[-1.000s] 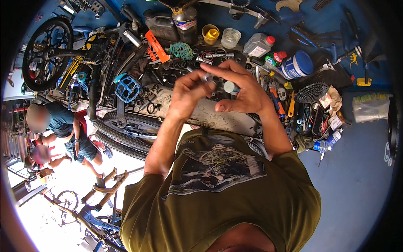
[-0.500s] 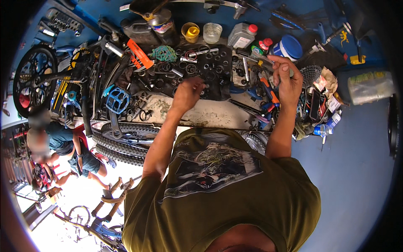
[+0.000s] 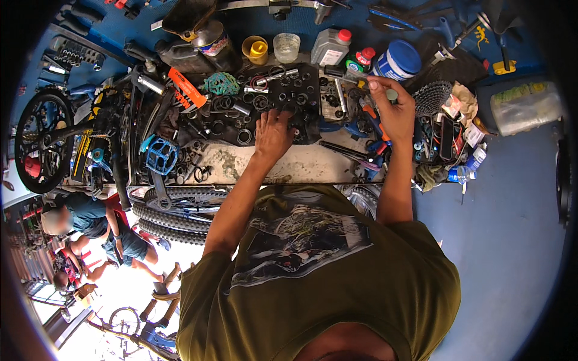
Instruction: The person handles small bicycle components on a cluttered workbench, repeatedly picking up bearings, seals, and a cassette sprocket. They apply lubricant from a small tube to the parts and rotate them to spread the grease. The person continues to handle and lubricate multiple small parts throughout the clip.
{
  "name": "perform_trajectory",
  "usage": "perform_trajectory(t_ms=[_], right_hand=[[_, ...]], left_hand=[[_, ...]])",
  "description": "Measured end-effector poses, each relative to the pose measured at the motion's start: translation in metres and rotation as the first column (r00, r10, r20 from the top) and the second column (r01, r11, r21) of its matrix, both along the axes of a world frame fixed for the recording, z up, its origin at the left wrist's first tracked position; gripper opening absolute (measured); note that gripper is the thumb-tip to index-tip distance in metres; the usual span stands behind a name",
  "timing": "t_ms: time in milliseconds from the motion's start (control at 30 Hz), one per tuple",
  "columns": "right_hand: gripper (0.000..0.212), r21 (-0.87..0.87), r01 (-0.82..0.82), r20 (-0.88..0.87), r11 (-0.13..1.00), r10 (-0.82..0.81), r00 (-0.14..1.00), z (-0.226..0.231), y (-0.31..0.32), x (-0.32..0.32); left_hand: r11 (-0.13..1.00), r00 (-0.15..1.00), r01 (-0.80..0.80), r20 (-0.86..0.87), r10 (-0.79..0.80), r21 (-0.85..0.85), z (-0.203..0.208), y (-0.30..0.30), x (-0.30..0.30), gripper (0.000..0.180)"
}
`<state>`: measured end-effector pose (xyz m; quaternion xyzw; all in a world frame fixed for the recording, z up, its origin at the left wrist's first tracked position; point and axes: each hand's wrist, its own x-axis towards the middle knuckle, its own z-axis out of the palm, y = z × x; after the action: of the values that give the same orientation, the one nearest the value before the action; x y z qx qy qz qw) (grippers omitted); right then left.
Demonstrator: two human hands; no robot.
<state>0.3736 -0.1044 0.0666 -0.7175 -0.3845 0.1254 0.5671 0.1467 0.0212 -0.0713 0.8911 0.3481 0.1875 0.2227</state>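
Note:
My left hand (image 3: pixel 274 135) reaches palm down over a black mat (image 3: pixel 307 129) covered in small rings, spacers and bearing-like parts. Its fingers are stretched out and slightly apart, with the tips down among the parts; I see nothing held. My right hand (image 3: pixel 396 117) is raised over the right part of the bench, closed with thumb and index finger together. A small pale round end (image 3: pixel 392 95) shows inside its grip; the rest of that item is hidden. Close to its fingertips is a tool with a dark handle (image 3: pixel 337 72); whether the hand touches it I cannot tell.
A blue pedal (image 3: pixel 161 155) on a crank arm and a large chainring (image 3: pixel 45 141) are at the left. Bottles, a yellow cup (image 3: pixel 257 51) and a blue-lidded tub (image 3: pixel 398 60) line the back. A cassette (image 3: pixel 432 98) lies right. Tyres (image 3: pixel 171 222) stand below the bench; people sit far left.
My left hand has turned palm down and its fingers have spread onto the mat's parts. My right hand has shifted slightly left, its fingers closer together. The whole view has swung slightly.

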Motion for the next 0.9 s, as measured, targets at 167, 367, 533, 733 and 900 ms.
perform_trajectory(t_ms=[167,367,533,733,900], right_hand=[[0.021,-0.026,0.005,0.089,1.0,-0.003,0.996,-0.019,0.009,0.009],[0.018,-0.166,0.019,0.092,0.986,-0.004,0.996,-0.05,0.032,0.021],[0.02,-0.447,0.057,0.394,0.893,0.14,0.909,-0.096,0.054,0.043],[0.027,-0.714,0.014,0.362,0.7,0.353,0.863,-0.116,0.073,0.051],[0.03,-0.77,-0.036,0.346,0.638,0.464,0.815,-0.11,0.082,0.056]], left_hand=[[0.999,0.994,-0.016,0.106,0.02,-0.042,0.014,0.004,-0.018,0.032],[0.995,0.963,-0.061,0.255,0.081,-0.084,0.021,0.009,-0.046,0.019],[0.985,0.954,-0.043,0.285,0.089,-0.165,0.033,0.003,-0.056,0.019],[0.987,0.95,-0.067,0.292,0.107,-0.147,0.034,-0.004,-0.059,0.016],[0.982,0.952,-0.077,0.28,0.124,-0.171,0.035,-0.006,-0.062,0.015]])
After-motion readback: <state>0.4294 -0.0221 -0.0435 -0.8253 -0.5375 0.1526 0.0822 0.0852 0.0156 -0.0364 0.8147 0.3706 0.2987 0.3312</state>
